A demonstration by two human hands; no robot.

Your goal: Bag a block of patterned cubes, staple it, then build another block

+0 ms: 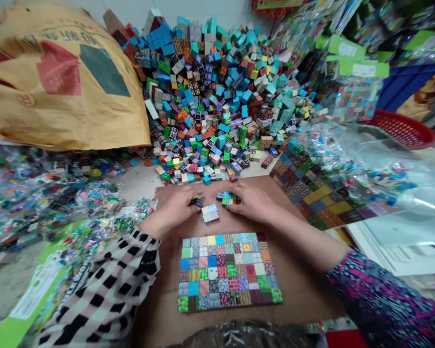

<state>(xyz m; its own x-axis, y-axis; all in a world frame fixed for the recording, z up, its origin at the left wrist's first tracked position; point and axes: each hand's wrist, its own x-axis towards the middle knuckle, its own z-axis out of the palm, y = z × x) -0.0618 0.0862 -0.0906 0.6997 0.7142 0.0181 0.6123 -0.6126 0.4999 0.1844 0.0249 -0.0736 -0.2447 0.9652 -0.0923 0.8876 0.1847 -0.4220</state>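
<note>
On a brown board [148, 290] lies a rectangle of patterned cubes [230, 271] set in tight rows. Beyond it sits a small block of pale cubes [210, 213], between my hands and touched by neither. My left hand [177, 204] has its fingers closed around a few dark cubes [196, 200], one with a yellow face. My right hand [249, 203] grips a small group of green and dark cubes [225, 198] at its right end.
A tall heap of loose cubes [210, 106] rises behind the board. A yellow sack [65, 82] stands back left, above small bagged pieces [105, 203]. On the right are a sheet of joined cubes [311, 188], plastic bags and a red basket [402, 128].
</note>
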